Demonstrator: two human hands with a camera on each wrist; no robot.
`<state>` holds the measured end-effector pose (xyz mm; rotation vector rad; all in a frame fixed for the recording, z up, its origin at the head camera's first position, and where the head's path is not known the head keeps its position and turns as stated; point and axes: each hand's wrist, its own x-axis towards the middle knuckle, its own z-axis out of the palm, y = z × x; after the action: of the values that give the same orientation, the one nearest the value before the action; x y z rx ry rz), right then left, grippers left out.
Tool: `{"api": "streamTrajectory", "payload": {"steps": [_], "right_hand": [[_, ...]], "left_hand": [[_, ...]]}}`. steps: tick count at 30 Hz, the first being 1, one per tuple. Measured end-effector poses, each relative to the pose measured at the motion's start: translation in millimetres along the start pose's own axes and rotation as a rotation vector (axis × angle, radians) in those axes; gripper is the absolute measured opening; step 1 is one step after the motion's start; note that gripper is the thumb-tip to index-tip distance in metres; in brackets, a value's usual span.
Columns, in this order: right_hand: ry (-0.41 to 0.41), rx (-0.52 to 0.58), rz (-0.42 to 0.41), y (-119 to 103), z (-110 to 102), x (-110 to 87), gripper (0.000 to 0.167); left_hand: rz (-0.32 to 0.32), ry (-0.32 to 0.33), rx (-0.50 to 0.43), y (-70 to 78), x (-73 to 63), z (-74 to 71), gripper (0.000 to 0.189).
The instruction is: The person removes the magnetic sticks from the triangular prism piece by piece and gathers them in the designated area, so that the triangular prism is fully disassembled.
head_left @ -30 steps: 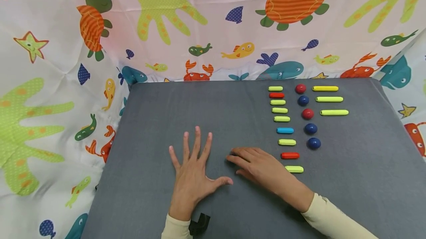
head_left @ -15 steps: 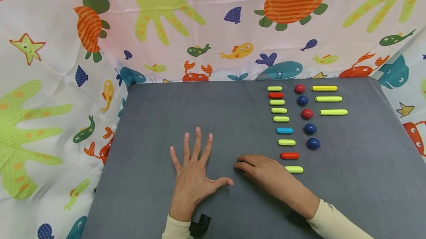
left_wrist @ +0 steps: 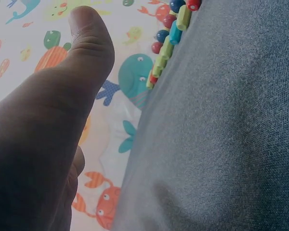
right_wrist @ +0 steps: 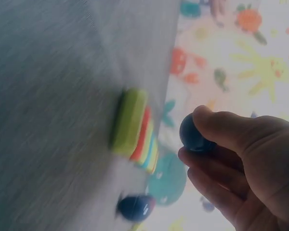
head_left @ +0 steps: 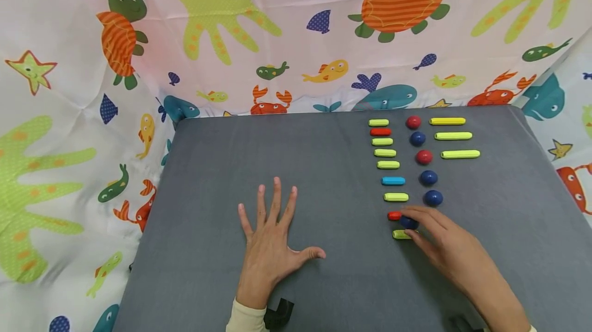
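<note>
My left hand (head_left: 268,250) lies flat with its fingers spread on the grey cloth. Between thumb and fingers, my right hand (head_left: 455,250) pinches a dark blue ball (head_left: 409,222), which also shows as a blue ball (right_wrist: 192,134) in the right wrist view. In the head view this ball covers part of a short red stick (head_left: 394,216), and the fingertips cover the end of the nearest short green stick (head_left: 401,234). To the left of the hand runs a column of short sticks, among them a blue stick (head_left: 393,181). A blue ball (head_left: 433,198) sits just beyond the hand.
Further back in the ball column are another blue ball (head_left: 428,178) and a red ball (head_left: 424,157). Long sticks, such as a long green stick (head_left: 460,154), form a third column on the right. A printed curtain (head_left: 296,34) hangs behind the grey table (head_left: 259,142).
My right hand has moved from beside the left hand rightward to the stick column. A blue ball now shows in its fingers. The left hand stays in place.
</note>
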<state>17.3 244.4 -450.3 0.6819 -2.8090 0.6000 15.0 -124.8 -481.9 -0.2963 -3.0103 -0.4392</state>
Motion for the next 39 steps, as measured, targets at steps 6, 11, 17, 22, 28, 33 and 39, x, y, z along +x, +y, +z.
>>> {"api": "streamTrajectory", "payload": {"steps": [6, 11, 17, 22, 28, 33, 39], "right_hand": [[0.036, -0.035, 0.06, 19.2, -2.7, -19.7, 0.059], [0.042, -0.053, 0.123, 28.8, -3.7, -26.7, 0.057], [0.005, -0.055, 0.183, 39.7, -4.0, -31.1, 0.055], [-0.003, -0.059, 0.203, 47.9, -1.2, -33.1, 0.055], [-0.016, -0.062, 0.218, 54.9, 2.1, -32.6, 0.054], [-0.025, -0.055, 0.221, 59.4, 3.6, -31.2, 0.054], [-0.021, -0.045, 0.226, 62.8, 5.2, -29.5, 0.053]], "left_hand": [[-0.002, -0.002, -0.012, 3.4, 0.3, 0.6, 0.136], [-0.005, -0.017, -0.007, 5.7, 0.3, 2.3, 0.137], [-0.01, -0.035, -0.006, 6.5, 0.7, 2.3, 0.138], [-0.008, -0.034, -0.013, 6.6, 1.2, 2.4, 0.138], [-0.006, -0.033, -0.012, 6.5, 1.5, 3.3, 0.138], [-0.013, -0.047, -0.011, 6.5, 1.3, 3.5, 0.138], [-0.014, -0.037, 0.009, 5.8, 0.5, 3.1, 0.138]]}}
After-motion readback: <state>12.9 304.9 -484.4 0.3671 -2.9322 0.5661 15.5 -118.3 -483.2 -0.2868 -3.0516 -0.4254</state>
